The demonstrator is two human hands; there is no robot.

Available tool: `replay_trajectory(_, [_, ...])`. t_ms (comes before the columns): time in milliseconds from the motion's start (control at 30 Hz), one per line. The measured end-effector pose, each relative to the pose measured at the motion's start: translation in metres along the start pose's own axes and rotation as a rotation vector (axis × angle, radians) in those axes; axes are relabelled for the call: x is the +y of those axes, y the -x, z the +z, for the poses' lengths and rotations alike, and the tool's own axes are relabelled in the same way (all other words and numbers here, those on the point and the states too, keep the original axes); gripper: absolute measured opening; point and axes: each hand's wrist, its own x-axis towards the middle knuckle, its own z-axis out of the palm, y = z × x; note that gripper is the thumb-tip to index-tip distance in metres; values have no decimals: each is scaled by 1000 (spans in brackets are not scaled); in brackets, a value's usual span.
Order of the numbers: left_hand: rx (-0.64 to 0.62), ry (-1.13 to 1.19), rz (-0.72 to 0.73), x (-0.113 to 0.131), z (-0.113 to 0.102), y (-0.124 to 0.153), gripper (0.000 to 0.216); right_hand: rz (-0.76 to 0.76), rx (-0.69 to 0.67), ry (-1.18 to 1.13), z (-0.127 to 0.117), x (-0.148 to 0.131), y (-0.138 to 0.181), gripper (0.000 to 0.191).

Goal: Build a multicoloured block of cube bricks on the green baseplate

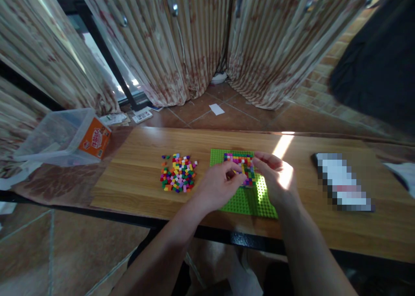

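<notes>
A green studded baseplate (236,206) lies on the wooden table, with a block of small multicoloured bricks (241,159) set in rows on its upper part. My left hand (217,185) is over the plate's left side, thumb and index finger closed in a pinch at the brick rows. What sits between those fingertips is too small to make out. On the other side, my right hand (279,175) hovers at the right edge of the rows, its fingertips pressed together; anything in them is hidden. The hands cover part of the bricks.
A pile of loose coloured bricks (178,175) lies left of the baseplate. On the right rests a phone-like slab with a blurred screen (345,181). A clear plastic bin (61,136) with an orange label stands beyond the table's left end. Curtains (194,40) hang behind.
</notes>
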Motion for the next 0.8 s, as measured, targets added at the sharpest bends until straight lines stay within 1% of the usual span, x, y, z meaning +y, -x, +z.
replay_trajectory(133, [83,37,37,-6,-1,-4,14,2,-13,91,3,6,-2,39])
replay_trajectory(300, [149,142,73,-9,-1,-6,3,12,7,117,4,5,-4,43])
replay_trajectory(600, [244,403,63,-5,3,-7,9,9,29,147,6,1,-2,41])
replay_trajectory(700, [260,426,58,-4,2,-8,8,15,22,164,7,-1,-2,42])
replay_trajectory(800, [257,394,56,-6,2,-8,8,36,10,119,5,1,-4,45])
